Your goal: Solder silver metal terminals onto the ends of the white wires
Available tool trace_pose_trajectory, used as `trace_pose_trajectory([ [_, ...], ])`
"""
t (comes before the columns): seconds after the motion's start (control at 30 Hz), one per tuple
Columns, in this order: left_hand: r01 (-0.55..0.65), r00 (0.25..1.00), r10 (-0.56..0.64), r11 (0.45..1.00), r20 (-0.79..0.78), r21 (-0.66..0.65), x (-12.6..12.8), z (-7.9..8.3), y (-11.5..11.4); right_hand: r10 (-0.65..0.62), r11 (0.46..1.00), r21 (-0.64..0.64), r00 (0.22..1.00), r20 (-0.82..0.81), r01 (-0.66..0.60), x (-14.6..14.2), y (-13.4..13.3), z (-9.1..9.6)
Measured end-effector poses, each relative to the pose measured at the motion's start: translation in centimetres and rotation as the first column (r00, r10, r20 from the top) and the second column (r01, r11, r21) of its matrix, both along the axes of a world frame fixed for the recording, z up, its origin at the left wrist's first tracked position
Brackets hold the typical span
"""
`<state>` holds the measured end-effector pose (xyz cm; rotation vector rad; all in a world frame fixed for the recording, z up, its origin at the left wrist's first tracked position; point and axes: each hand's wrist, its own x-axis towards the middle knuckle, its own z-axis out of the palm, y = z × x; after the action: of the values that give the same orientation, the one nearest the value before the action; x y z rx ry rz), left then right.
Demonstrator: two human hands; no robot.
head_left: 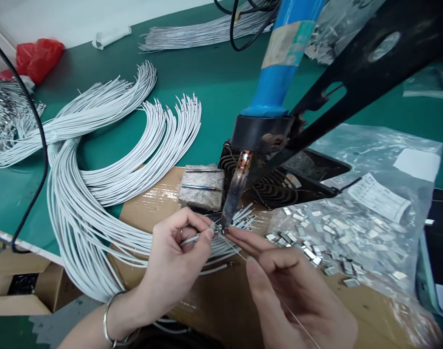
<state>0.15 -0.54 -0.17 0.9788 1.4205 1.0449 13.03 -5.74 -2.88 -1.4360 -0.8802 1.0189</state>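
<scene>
Dozens of white cables [97, 218] remain bundled left of the soldering iron [234, 198]; the left hand [173, 261] pinches one cable end at its tip, the right hand [290, 286] grips thin solder wire [239, 254] there, and many metal tabs [337, 237] lie loose on a plastic bag [388, 145] right of the iron.

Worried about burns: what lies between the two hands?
The head view shows a soldering iron's metal tip and a thin wire between the left hand and the right hand.
</scene>
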Motion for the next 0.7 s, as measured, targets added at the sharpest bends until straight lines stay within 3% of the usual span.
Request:
trace_pose_trajectory([
  [0.1, -0.001, 1.000, 0.001, 1.000, 0.018, -0.003, 0.1, 0.0, 0.3, -0.034, 0.999, -0.044, 0.999, -0.021, 0.033, -0.3, 0.2, 0.2],
  [0.43, -0.013, 0.999, 0.014, 0.999, 0.044, -0.035, 0.1, 0.3, 0.8, -0.051, 0.999, -0.015, 0.998, -0.045, 0.050, -0.3, 0.7, 0.6],
  [0.6, -0.016, 0.999, 0.017, 1.000, 0.049, -0.021, 0.2, 0.4, 1.1, 0.047, 0.995, 0.088, 0.998, 0.036, -0.050, 0.8, 0.9, -0.3],
  [0.7, -0.019, 0.998, 0.020, 1.000, 0.067, -0.016, 0.2, 0.5, 1.0, 0.043, 0.992, 0.116, 0.997, 0.067, -0.051, 1.1, 1.0, -0.5],
])
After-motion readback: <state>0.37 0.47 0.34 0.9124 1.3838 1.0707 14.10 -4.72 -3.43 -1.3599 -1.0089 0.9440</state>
